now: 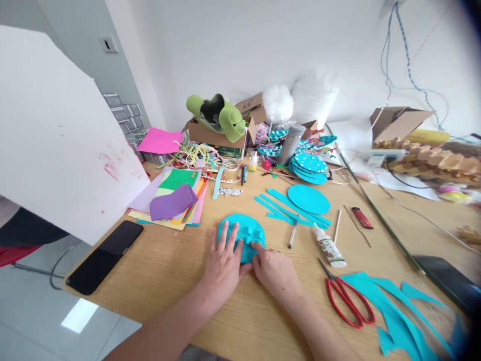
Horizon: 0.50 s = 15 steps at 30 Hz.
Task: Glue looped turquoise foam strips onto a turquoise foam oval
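Note:
A blue paper disc (246,220) lies on the wooden table in front of me, with small raised loops of blue paper strip (256,235) on its face. My left hand (224,255) rests flat over the disc's left part, fingers stretched out. At the lower right edge, my right hand (276,268) has its fingers curled and presses the index fingertip on the disc beside the loops. To the right lie a pen (292,234), a white glue bottle (329,245) and red-handled scissors (347,298). Further back are blue paper strips (278,205) and another blue disc (308,199).
Coloured paper sheets (180,183) and a black phone (105,256) are at the left. Blue scraps (398,316) lie front right, near a long green stick (376,210). Behind stand a grey flask (291,144) and a cardboard box (210,134). A white board (63,130) leans in from the left.

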Each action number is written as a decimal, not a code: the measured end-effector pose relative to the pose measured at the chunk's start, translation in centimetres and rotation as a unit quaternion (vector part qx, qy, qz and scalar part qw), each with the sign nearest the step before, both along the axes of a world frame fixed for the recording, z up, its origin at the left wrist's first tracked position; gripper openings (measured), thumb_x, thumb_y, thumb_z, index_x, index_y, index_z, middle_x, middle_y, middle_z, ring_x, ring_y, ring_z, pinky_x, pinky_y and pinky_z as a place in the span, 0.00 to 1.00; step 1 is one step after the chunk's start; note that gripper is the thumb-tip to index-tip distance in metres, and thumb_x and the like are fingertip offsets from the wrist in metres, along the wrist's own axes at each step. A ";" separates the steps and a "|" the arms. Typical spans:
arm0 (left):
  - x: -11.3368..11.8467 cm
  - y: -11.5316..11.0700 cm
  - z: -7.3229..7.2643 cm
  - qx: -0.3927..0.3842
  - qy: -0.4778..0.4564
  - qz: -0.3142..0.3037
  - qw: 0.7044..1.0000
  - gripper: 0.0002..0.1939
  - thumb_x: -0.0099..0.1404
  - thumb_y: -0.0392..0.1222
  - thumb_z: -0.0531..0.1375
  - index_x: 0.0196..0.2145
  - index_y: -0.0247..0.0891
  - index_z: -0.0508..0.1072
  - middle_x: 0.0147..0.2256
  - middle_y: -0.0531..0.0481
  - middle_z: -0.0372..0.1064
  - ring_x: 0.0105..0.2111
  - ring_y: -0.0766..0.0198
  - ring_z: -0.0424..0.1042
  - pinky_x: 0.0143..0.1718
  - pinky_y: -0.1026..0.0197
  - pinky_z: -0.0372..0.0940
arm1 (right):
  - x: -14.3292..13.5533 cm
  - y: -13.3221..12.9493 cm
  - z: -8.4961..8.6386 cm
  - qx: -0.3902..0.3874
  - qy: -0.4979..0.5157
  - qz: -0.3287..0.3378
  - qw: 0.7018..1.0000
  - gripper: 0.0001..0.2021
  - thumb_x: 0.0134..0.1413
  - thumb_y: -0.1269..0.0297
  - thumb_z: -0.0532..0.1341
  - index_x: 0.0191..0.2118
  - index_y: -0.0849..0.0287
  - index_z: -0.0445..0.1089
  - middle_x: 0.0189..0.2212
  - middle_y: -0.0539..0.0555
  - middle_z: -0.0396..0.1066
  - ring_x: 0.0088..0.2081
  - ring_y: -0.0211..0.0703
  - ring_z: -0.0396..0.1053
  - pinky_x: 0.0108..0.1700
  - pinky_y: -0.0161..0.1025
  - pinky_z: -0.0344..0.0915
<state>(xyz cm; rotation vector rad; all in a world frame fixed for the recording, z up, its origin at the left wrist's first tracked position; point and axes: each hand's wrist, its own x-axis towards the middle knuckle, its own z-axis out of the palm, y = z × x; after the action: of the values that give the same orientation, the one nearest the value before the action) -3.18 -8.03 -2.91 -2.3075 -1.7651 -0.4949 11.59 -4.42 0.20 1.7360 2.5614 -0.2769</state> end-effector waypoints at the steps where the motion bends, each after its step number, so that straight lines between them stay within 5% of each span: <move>1: 0.0 0.0 0.0 0.001 -0.008 -0.001 1.000 0.22 0.64 0.49 0.59 0.53 0.37 0.69 0.65 0.38 0.48 0.65 0.38 0.41 0.60 0.32 0.48 | 0.0 0.0 0.0 0.001 0.003 -0.004 1.000 0.19 0.58 0.71 0.48 0.52 0.58 0.68 0.31 0.59 0.77 0.33 0.48 0.76 0.31 0.36 0.60; 15: 0.0 -0.1 0.9 -0.012 -0.056 0.016 0.998 0.23 0.62 0.53 0.61 0.50 0.39 0.71 0.64 0.38 0.47 0.65 0.37 0.39 0.59 0.30 0.47 | 0.4 0.1 -0.4 0.002 0.084 -0.026 0.996 0.18 0.59 0.71 0.48 0.48 0.59 0.70 0.30 0.59 0.77 0.32 0.45 0.75 0.32 0.35 0.57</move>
<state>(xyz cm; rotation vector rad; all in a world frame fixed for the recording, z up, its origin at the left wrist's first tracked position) -3.18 -8.10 -1.97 -2.3050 -1.8669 -0.6124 12.01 -4.28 -0.18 1.8594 2.6316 -0.4391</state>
